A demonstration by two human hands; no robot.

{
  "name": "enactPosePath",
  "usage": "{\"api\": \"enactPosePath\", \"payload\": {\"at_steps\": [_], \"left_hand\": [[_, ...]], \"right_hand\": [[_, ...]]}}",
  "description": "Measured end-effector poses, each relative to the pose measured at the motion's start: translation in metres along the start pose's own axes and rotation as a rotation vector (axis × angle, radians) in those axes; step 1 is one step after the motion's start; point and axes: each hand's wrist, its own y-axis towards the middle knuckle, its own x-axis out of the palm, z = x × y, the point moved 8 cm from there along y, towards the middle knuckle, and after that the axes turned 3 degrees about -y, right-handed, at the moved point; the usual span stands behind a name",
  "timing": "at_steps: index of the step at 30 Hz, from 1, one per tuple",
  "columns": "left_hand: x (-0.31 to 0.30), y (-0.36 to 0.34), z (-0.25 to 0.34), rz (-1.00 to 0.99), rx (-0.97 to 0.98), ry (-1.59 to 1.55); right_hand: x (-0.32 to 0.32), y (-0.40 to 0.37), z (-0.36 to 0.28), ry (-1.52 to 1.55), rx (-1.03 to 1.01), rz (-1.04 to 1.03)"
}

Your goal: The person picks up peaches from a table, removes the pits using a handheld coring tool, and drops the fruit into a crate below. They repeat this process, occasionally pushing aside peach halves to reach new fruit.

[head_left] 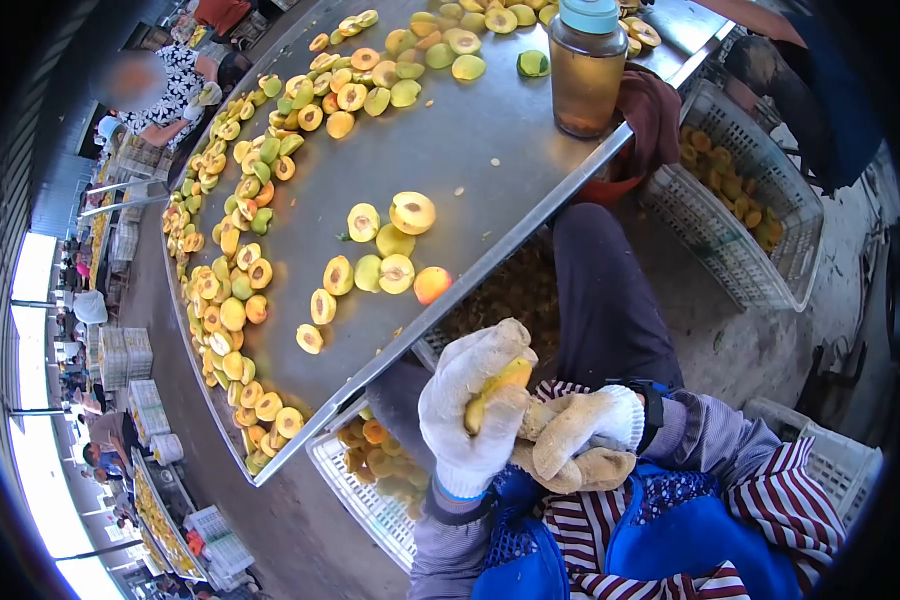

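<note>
My left hand (pixel 475 405), in a whitish glove, is wrapped round a yellow fruit (pixel 500 388) above my lap. Close against it on the right is my right hand (pixel 582 435), in a stained glove with its fingers curled; what it holds, if anything, is hidden. Beyond both hands, several halved fruits (pixel 396 272) with brown stones or hollows lie cut side up near the edge of the metal table (pixel 370 165). A red and yellow fruit (pixel 433 285) sits at that edge.
A jar (pixel 587 75) with a blue lid and a dark red cloth (pixel 650 125) are at the table's right edge. Crates of fruit stand at right (pixel 800 255) and below the table (pixel 355 490). Other people are at left (pixel 175 85) and upper right (pixel 840 100).
</note>
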Motion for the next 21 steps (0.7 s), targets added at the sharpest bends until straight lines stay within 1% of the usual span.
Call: {"api": "enactPosePath", "payload": {"at_steps": [1,2,3,5,6,7,10,12,13,14,16,19,21], "left_hand": [[0.003,-0.001,-0.002,0.008,-0.102,-0.131],[0.005,-0.004,-0.006,0.017,-0.202,-0.259],[0.005,-0.006,-0.009,0.004,-0.196,-0.252],[0.007,-0.009,-0.01,0.029,-0.098,-0.433],[0.008,-0.011,-0.009,0.039,-0.048,-0.525],[0.011,-0.012,-0.01,0.057,-0.091,-0.573],[0.012,-0.013,-0.015,0.022,-0.175,-0.647],[0.01,-0.013,-0.01,0.044,-0.136,-0.537],[0.009,-0.013,-0.007,0.056,-0.118,-0.481],[0.01,-0.015,-0.009,0.061,-0.149,-0.518],[0.011,-0.017,-0.013,0.069,-0.21,-0.598],[0.011,-0.027,-0.021,0.183,-0.294,-0.665],[0.013,-0.028,-0.021,0.185,-0.335,-0.692]], "right_hand": [[0.007,-0.001,0.0,0.023,0.037,-0.048],[0.002,0.0,0.002,0.045,0.014,0.003],[-0.004,0.0,0.007,0.064,-0.011,0.052],[-0.012,0.001,0.013,0.091,-0.007,0.065],[-0.014,0.0,0.016,0.096,0.019,0.03],[-0.014,0.0,0.017,0.106,0.014,0.026],[-0.012,0.0,0.017,0.127,-0.037,0.042],[-0.008,0.0,0.014,0.111,-0.029,-0.008],[-0.007,0.0,0.015,0.138,-0.019,-0.001],[-0.006,0.001,0.015,0.165,-0.01,0.007],[-0.007,0.001,0.019,0.297,-0.011,0.126],[-0.008,-0.001,0.018,-0.007,0.033,0.144],[-0.005,0.001,0.016,-0.091,0.043,0.138]]}}
